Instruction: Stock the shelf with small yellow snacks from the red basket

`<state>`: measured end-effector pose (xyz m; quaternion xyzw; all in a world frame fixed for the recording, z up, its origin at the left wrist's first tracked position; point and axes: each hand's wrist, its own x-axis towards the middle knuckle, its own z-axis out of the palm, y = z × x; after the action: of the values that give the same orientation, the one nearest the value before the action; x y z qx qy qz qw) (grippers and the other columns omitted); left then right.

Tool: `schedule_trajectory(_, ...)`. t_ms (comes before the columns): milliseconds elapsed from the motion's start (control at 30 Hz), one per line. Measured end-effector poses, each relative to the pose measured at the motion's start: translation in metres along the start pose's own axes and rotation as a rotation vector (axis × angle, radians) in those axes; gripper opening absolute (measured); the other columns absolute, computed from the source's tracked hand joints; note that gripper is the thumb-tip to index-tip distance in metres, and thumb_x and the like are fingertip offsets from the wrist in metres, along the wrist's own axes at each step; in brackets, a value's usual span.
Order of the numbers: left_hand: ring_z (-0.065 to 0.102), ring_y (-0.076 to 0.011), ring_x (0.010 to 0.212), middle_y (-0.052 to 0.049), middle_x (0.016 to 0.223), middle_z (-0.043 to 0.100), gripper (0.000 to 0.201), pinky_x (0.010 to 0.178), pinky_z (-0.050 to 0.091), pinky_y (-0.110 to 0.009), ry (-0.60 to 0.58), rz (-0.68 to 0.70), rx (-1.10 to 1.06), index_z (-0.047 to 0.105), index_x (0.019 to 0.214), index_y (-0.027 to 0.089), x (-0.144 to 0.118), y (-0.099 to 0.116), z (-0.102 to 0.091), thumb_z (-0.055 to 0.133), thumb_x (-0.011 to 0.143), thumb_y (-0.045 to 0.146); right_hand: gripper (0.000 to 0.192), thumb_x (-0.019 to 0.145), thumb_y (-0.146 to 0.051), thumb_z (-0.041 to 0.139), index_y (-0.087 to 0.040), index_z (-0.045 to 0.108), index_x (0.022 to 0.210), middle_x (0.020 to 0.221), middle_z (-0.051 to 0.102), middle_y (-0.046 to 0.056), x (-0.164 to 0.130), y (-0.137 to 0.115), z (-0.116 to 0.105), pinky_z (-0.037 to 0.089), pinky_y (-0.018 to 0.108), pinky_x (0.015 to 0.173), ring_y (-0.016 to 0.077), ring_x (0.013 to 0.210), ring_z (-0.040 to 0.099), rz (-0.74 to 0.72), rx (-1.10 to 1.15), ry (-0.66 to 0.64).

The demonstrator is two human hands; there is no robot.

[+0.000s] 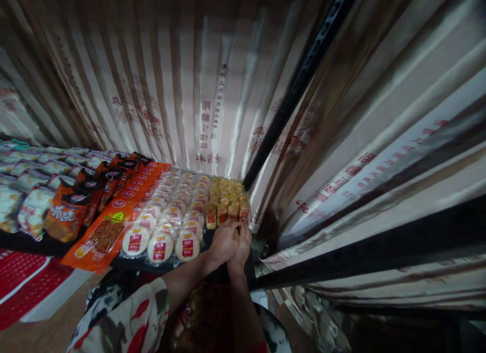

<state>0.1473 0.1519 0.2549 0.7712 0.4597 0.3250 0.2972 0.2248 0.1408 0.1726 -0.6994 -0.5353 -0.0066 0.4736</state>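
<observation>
My left hand [225, 243] and my right hand [242, 246] are pressed close together at the near edge of a block of small yellow wrapped snacks [227, 197]. Curled fingers on both hands hide whatever may be between them. The front row of yellow packets, with red labels, stands upright just beyond my fingertips. To the left lie rows of round white wrapped crackers [159, 248], overlapping in clear film with red labels. Below my forearms, a dim container [197, 317] holds wrapped items that I cannot make out clearly.
Flat orange snack bags [110, 226] lie left of the crackers. Further left stand orange-and-black bags [66, 211] and white snack bags [34, 206]. Pleated printed curtains [182, 90] hang behind and to the right. A black pole [296, 90] slants down to the table's right corner.
</observation>
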Motion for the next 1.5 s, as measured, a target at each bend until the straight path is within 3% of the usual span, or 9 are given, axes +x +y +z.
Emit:
schedule_trajectory(167, 0.055, -0.0174, 0.103, -0.008, 0.109, 0.063, 0.033, 0.096, 0.045, -0.034, 0.021, 0.069, 0.142, 0.062, 0.105, 0.014, -0.031, -0.008, -0.019, 0.038, 0.083, 0.009, 0.044, 0.081, -0.022, 0.032, -0.012, 0.052, 0.119, 0.119, 0.055, 0.015, -0.01, -0.026, -0.003, 0.038, 0.04, 0.097, 0.0219, 0.112, 0.047, 0.015, 0.05, -0.042)
schedule_trajectory(367, 0.052, -0.0211, 0.108, -0.011, 0.113, 0.061, 0.032, 0.099, 0.043, -0.039, 0.099, 0.197, 0.241, 0.06, 0.111, 0.012, -0.076, -0.035, -0.038, 0.042, 0.085, 0.014, 0.041, 0.083, -0.023, 0.033, -0.014, 0.057, 0.114, 0.109, 0.06, 0.013, -0.037, -0.047, 0.005, 0.042, 0.037, 0.091, 0.0203, 0.103, 0.053, 0.047, 0.099, -0.144)
schedule_trajectory(700, 0.042, -0.0256, 0.124, -0.016, 0.128, 0.051, 0.042, 0.1, 0.042, -0.043, 0.207, 0.148, 0.441, 0.045, 0.13, 0.01, -0.14, -0.061, -0.046, 0.036, 0.089, 0.014, 0.049, 0.086, -0.043, 0.037, -0.009, 0.057, 0.115, 0.104, 0.061, 0.015, -0.067, -0.083, 0.004, 0.047, 0.036, 0.082, 0.0202, 0.084, 0.059, 0.131, 0.089, -0.256)
schedule_trajectory(900, 0.035, -0.0283, 0.131, -0.019, 0.134, 0.045, 0.044, 0.1, 0.041, -0.049, 0.199, 0.135, 0.447, 0.043, 0.13, 0.007, -0.145, -0.081, -0.036, 0.034, 0.088, 0.012, 0.045, 0.085, -0.034, 0.038, -0.008, 0.056, 0.117, 0.101, 0.062, 0.015, -0.073, -0.091, 0.005, 0.05, 0.032, 0.075, 0.0197, 0.081, 0.061, 0.137, 0.1, -0.292)
schedule_trajectory(1067, 0.034, -0.0277, 0.131, -0.019, 0.132, 0.048, 0.043, 0.101, 0.041, -0.049, 0.163, 0.164, 0.413, 0.045, 0.128, 0.006, -0.142, -0.084, -0.038, 0.034, 0.087, 0.012, 0.042, 0.083, -0.029, 0.039, -0.009, 0.056, 0.116, 0.102, 0.061, 0.015, -0.074, -0.09, 0.007, 0.051, 0.032, 0.073, 0.0186, 0.078, 0.061, 0.133, 0.124, -0.278)
schedule_trajectory(1300, 0.036, -0.0263, 0.13, -0.017, 0.133, 0.048, 0.046, 0.1, 0.043, -0.048, 0.192, 0.175, 0.457, 0.042, 0.131, 0.009, -0.147, -0.087, -0.046, 0.035, 0.085, 0.011, 0.042, 0.085, -0.035, 0.04, -0.012, 0.058, 0.114, 0.111, 0.06, 0.016, -0.074, -0.093, 0.009, 0.046, 0.038, 0.085, 0.0219, 0.091, 0.058, 0.054, 0.022, -0.211)
schedule_trajectory(1500, 0.036, -0.028, 0.13, -0.018, 0.133, 0.049, 0.049, 0.098, 0.043, -0.045, 0.17, 0.2, 0.58, 0.048, 0.125, 0.006, -0.158, -0.091, -0.043, 0.036, 0.078, 0.005, 0.05, 0.084, -0.041, 0.04, -0.009, 0.055, 0.119, 0.107, 0.063, 0.015, -0.06, -0.096, 0.008, 0.046, 0.034, 0.081, 0.0212, 0.085, 0.06, 0.129, -0.029, -0.31)
